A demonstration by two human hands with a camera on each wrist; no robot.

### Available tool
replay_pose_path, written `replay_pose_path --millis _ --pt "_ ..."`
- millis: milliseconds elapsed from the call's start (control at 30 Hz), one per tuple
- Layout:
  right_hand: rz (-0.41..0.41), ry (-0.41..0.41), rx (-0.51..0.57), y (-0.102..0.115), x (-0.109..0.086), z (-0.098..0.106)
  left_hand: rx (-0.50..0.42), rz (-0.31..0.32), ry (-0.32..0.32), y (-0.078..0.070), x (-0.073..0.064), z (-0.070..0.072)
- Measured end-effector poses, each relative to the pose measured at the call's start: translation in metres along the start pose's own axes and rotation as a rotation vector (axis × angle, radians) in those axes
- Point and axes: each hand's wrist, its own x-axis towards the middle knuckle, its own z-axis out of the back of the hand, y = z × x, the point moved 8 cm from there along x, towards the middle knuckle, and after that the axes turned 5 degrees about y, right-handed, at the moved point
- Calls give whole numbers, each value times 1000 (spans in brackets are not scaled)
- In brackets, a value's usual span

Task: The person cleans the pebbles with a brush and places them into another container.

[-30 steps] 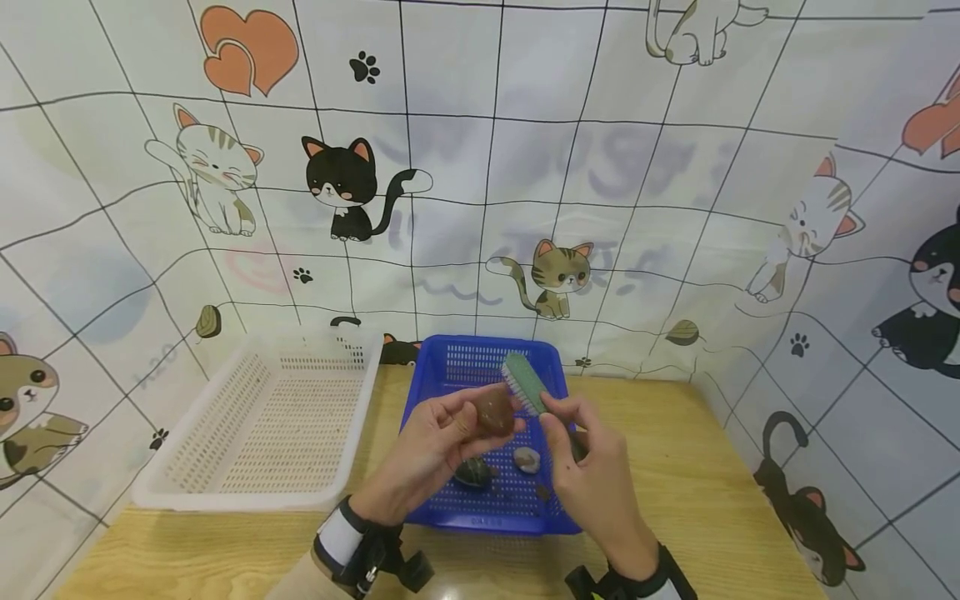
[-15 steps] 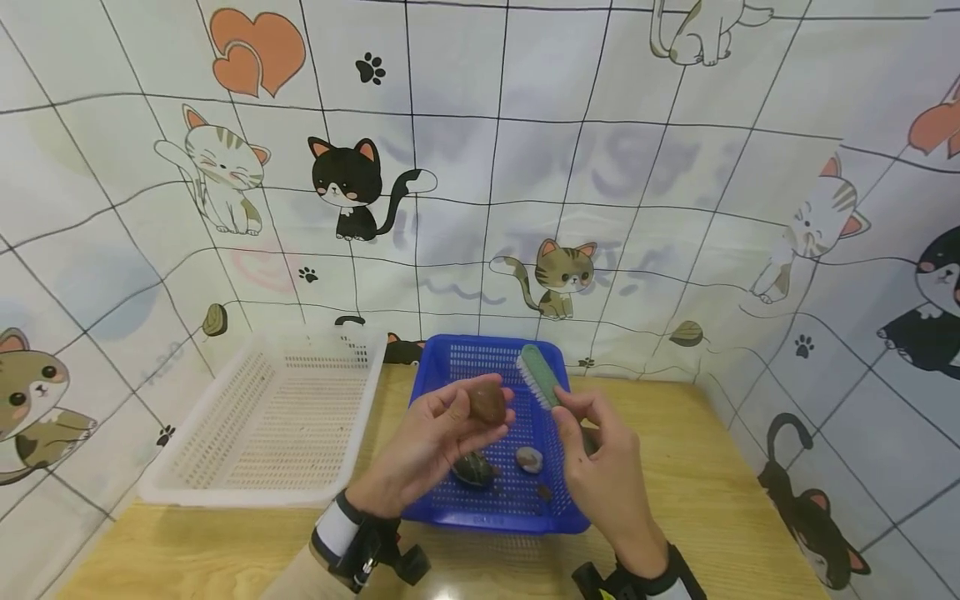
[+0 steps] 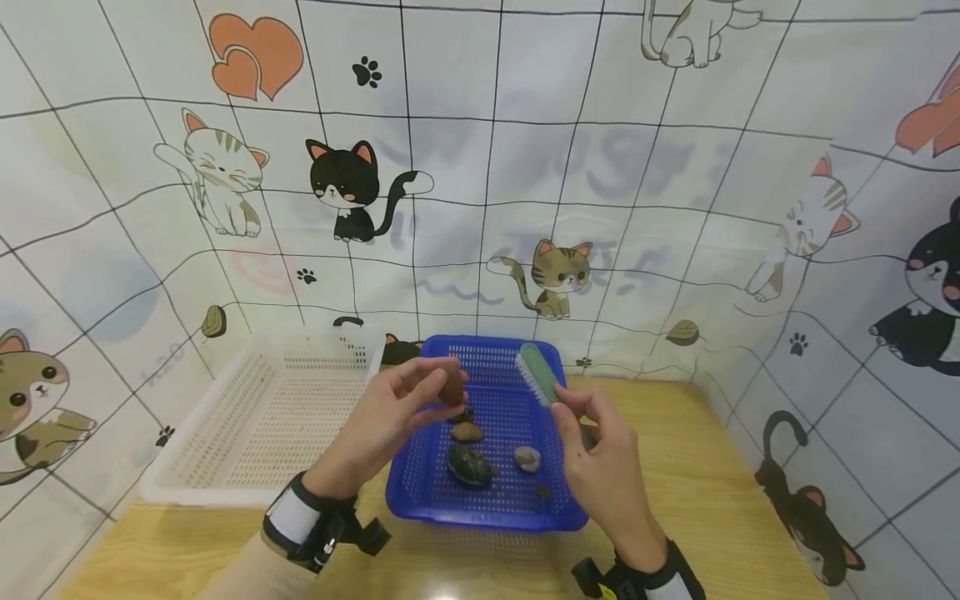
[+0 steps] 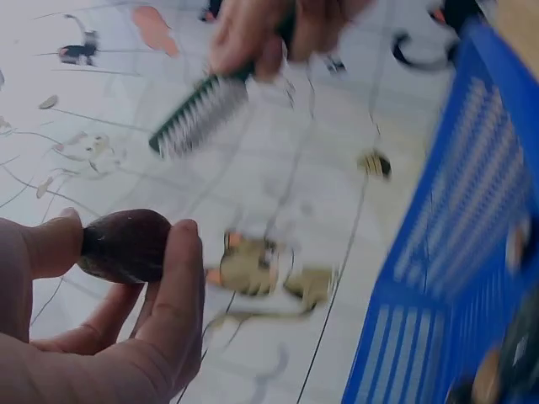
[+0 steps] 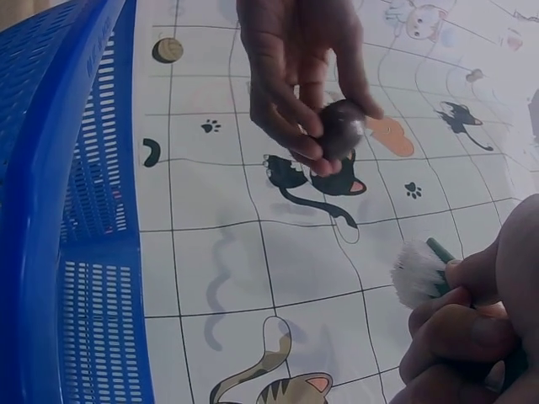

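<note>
My left hand (image 3: 393,408) pinches a smooth reddish-brown stone (image 3: 452,388) between thumb and fingers, over the left side of the blue basket (image 3: 487,522). The left wrist view shows the same stone (image 4: 128,246) dark and shiny at the fingertips. In my right hand (image 3: 600,467) is a green scrubbing brush (image 3: 536,369) with white bristles, gripped by its handle, bristles facing left. Inside the blue basket lie a dark striped stone (image 3: 469,464), a tan stone (image 3: 467,432), a pale stone (image 3: 527,458) and a small brown piece (image 3: 543,492). Another dark stone is partly hidden by the left hand.
To the left of the blue basket stands a white perforated basket (image 3: 262,417), partly covered by my left hand. Both rest on a wooden table (image 3: 682,467). A wall covering (image 3: 465,167) with cat drawings rises behind and at the sides.
My left hand has moved left with the stone, away from the brush, uncovering more stones in the basket. The right hand moved slightly right with the brush, then stayed nearly still.
</note>
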Motion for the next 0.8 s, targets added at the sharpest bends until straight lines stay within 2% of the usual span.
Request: replay_pose_path --millis 100,200,433,567,667,800 --pt "-17 -3 -7 0 0 0 161 31 -59 -5 -4 25" --pt "-39 -6 -7 -1 0 0 273 53 -124 -12 -7 49" --pt "-47 0 -25 -2 0 0 587 24 -260 -33 -8 101" --pt "-56 -5 -27 -3 0 1 778 71 -314 -39 -4 132" --pt "-57 -6 -26 -2 0 1 911 134 -325 -38 -2 155" --pt "-52 -2 -31 -2 0 1 1010 225 -289 -30 3 179"
